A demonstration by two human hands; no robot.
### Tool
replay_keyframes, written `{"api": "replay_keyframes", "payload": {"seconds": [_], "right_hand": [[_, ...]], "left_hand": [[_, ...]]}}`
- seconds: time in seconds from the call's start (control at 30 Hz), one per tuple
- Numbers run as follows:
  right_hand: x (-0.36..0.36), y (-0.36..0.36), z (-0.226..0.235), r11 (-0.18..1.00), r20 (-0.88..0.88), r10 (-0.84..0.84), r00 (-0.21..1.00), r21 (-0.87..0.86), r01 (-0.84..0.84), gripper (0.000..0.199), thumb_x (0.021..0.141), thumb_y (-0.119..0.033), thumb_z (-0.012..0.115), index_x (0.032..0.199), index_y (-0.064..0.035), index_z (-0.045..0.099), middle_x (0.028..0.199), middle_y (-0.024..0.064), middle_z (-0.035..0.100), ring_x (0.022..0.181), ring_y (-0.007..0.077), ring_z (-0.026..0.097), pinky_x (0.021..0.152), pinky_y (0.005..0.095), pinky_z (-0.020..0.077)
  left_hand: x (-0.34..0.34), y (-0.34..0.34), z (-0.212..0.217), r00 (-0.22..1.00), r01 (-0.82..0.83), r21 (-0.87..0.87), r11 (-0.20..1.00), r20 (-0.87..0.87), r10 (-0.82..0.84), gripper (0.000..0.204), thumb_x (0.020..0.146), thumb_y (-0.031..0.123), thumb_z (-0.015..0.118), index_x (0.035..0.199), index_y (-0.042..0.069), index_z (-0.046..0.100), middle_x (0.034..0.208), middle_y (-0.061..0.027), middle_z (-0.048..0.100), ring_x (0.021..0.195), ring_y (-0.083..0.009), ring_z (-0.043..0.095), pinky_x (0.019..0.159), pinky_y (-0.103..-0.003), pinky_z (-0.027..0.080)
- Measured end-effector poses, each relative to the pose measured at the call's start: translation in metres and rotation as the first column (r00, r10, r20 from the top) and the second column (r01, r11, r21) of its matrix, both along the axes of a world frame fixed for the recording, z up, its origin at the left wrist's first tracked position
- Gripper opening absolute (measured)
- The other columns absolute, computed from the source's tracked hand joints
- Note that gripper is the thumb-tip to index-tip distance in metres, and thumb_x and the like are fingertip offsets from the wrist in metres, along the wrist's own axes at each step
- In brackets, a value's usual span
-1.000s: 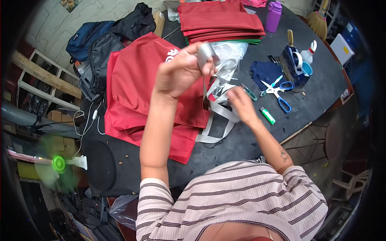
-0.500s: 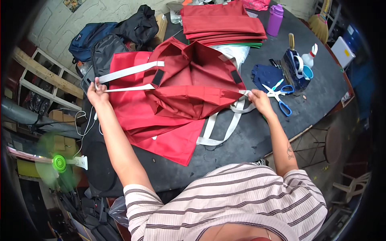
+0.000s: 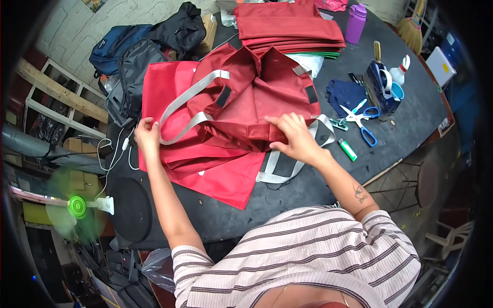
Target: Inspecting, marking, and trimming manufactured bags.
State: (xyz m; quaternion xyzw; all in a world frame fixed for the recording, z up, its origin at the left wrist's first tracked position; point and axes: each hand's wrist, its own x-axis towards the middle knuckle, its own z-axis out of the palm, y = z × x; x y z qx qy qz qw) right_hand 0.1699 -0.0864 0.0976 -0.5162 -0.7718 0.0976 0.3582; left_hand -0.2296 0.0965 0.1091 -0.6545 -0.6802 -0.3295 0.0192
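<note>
A dark red fabric bag (image 3: pixel 241 131) lies with its mouth spread on the table, showing its inside. Two black patches mark its inner side edges, and a grey strap handle (image 3: pixel 187 96) curves slackly off its left end. Beside that loop, my left hand (image 3: pixel 148 137) hovers over the left edge of a brighter red cloth piece (image 3: pixel 226 179), fingers loosely bent and apart. My right hand (image 3: pixel 297 137) reaches across the bag's front panel, thumb apart from the stretched fingers. Another grey strap (image 3: pixel 287 178) loops out near my right wrist.
To the right lie blue-handled scissors (image 3: pixel 362 120), a green lighter (image 3: pixel 347 150), a navy cloth (image 3: pixel 343 98) and a tape dispenser (image 3: pixel 381 87). Folded red fabric (image 3: pixel 290 28) and a purple bottle (image 3: pixel 355 24) stand behind. Backpacks (image 3: pixel 136 61) sit back left; a fan (image 3: pixel 77 206) spins at left.
Both hands have come inward. The left handle, stretched taut before, now hangs slack. My right hand has left the bag's right corner strap and moved left onto the front panel, uncovering the lighter.
</note>
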Motion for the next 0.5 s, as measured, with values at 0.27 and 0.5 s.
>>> {"api": "replay_keyframes", "payload": {"seconds": [0.27,0.5], "right_hand": [[-0.005,0.0,-0.006,0.983,0.064,0.007,0.998,0.181,-0.018,0.058,0.064,-0.006,0.071,0.118,-0.0096,0.053,0.095,0.0066,0.051,0.089,0.0268,0.047,0.08,0.0389,0.0357],[0.037,-0.019,-0.043,0.892,0.05,-0.373,0.927,0.293,0.344,0.036,0.056,-0.014,0.078,0.084,-0.0065,0.057,0.082,0.0064,0.052,0.083,0.0273,0.048,0.079,0.0404,0.0355]], "left_hand": [[0.192,-0.109,0.066,0.481,0.857,-0.063,0.512,-0.261,-0.837,0.066,0.058,0.048,0.077,0.109,0.008,0.061,0.123,-0.0048,0.054,0.134,-0.0312,0.027,0.109,-0.058,0.008],[0.164,-0.084,0.036,0.729,0.57,-0.215,0.793,-0.313,-0.609,0.05,0.06,0.049,0.075,0.087,0.008,0.068,0.113,-0.0053,0.06,0.128,-0.0326,0.036,0.104,-0.068,-0.003]]}}
